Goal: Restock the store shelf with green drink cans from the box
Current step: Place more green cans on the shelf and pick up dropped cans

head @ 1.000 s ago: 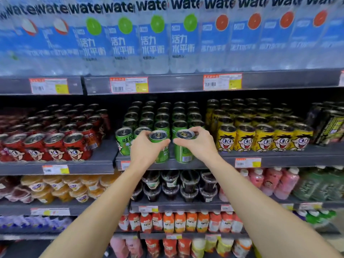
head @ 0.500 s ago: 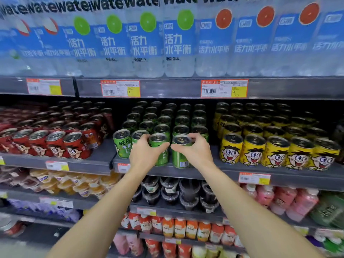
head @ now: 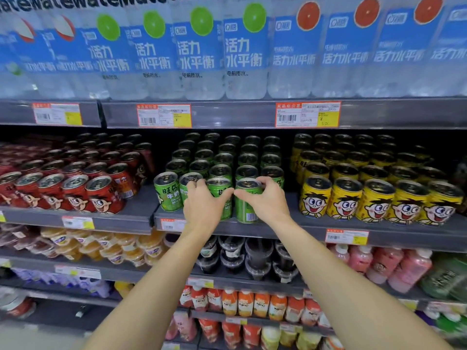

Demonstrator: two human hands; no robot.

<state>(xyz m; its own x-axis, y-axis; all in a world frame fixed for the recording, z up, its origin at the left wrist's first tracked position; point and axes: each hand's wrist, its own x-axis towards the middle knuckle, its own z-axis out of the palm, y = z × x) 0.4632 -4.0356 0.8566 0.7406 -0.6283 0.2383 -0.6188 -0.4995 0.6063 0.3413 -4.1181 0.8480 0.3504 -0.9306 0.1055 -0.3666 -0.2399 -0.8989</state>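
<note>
Green drink cans fill the middle of the grey shelf (head: 290, 227) in several rows. My left hand (head: 204, 208) wraps around one green can (head: 222, 195) in the front row. Beside it, my right hand (head: 265, 203) grips another green can (head: 246, 208), barcode facing me. Both cans stand upright with their bases on the shelf's front edge. To their left stands a free green can (head: 166, 194). The box is out of view.
Red cans (head: 101, 195) crowd the shelf to the left, yellow cans (head: 374, 200) to the right. Large water bottles (head: 242, 51) stand on the shelf above. Cups, pink bottles and orange bottles fill the lower shelves.
Both hands have lowered the two green cans and pushed them onto the shelf's front row. The camera has moved closer and tilted slightly down.
</note>
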